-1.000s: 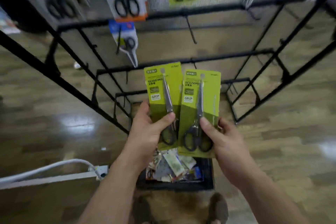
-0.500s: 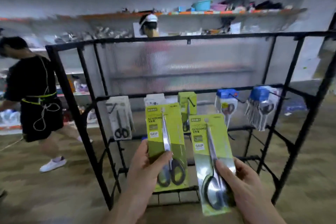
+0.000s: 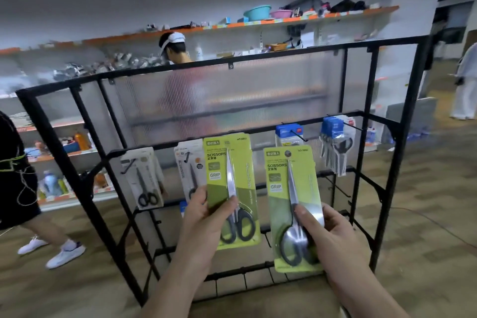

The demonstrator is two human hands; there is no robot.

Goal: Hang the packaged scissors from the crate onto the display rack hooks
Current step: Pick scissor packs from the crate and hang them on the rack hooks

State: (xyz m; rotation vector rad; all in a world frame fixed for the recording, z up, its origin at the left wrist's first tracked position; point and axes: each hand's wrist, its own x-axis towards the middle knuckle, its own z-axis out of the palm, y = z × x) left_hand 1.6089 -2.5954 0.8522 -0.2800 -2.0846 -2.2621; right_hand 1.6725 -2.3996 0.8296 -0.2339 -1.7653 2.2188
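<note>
- Green card packs of steel scissors are being gripped, one [image 3: 231, 190] by left hand [image 3: 206, 217] fingers, another [image 3: 293, 204] by right hand [image 3: 327, 235], both unhung.
- Black wire display rack [image 3: 361, 157] is already carrying several packs on its upper rail; lower hooks are waiting.

Two green scissors packs [image 3: 229, 188], black handles, black rack [image 3: 397, 137].

Teal basin [image 3: 257, 12] on wall shelf [image 3: 361, 11]

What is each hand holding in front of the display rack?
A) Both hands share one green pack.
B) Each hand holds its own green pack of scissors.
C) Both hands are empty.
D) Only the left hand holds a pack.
B: the left hand grips one green scissors pack and the right hand grips a second green pack.
</note>
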